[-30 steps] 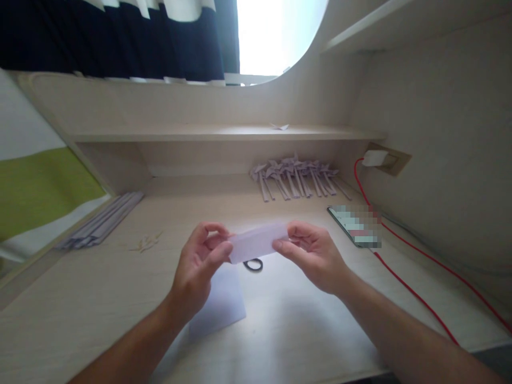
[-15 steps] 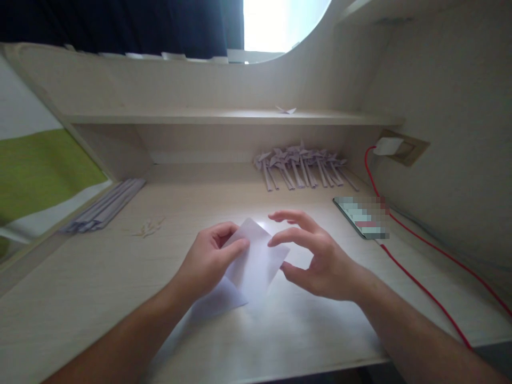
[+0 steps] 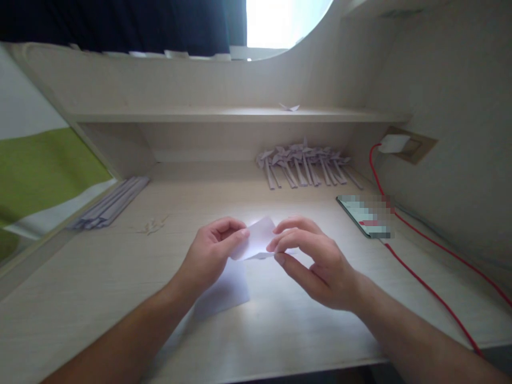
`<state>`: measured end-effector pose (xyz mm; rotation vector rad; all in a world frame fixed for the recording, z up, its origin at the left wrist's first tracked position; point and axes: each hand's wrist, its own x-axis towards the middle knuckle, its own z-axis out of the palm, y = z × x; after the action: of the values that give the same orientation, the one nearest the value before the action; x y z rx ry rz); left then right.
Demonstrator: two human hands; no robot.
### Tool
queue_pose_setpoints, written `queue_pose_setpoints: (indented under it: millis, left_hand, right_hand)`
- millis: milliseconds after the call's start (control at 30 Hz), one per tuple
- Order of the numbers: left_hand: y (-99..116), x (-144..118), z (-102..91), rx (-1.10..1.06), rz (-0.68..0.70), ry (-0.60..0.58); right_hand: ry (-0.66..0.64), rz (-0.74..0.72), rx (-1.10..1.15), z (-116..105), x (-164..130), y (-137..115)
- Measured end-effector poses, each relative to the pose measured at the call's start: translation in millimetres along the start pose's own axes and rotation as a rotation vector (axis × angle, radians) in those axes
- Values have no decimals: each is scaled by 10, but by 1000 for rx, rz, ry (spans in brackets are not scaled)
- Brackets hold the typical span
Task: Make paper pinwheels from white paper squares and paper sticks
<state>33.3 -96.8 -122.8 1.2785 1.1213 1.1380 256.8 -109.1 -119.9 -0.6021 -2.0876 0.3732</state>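
A small white paper piece (image 3: 258, 240) is held between both hands just above the pale wooden desk (image 3: 100, 298). My left hand (image 3: 210, 253) pinches its left edge with thumb and forefinger. My right hand (image 3: 312, 261) grips its right side with the fingertips curled over it. A second sheet of white paper (image 3: 224, 290) lies flat on the desk under my left hand.
A row of folded purple paper pinwheels (image 3: 306, 165) lies at the back of the desk. A bundle of grey paper strips (image 3: 110, 205) sits at the left. A phone (image 3: 366, 216) and a red cable (image 3: 424, 282) are at the right. Small paper scraps (image 3: 154, 225) lie nearby.
The paper went from a flat strip held up, to tilted in my left hand alone, and now my right hand has closed on it again with the piece folded smaller.
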Motion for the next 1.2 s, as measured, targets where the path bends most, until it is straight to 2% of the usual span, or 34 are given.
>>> queue_pose_setpoints:
  millis: [100,200,367,667,867,1200]
  left_hand:
    - [12,-37,24,-45,2,-35]
    - [-20,-73,48,-108,0,-61]
    - [-63,-89,57,-120,-3,-101]
    - [-65,-107,63,13,48,-222]
    - [-83,-101,40,96,66,-138]
    - [-52,-148,58,238,165,-122]
  right_hand:
    - [92,77,2,28,-11,3]
    - [177,235,-11,36,-20,37]
    - [168,384,87,18,-26,99]
    - [84,324,109,12,-24,70]
    - [27,258,51,10,-39,92]
    - [35,263,5,21,-39,88]
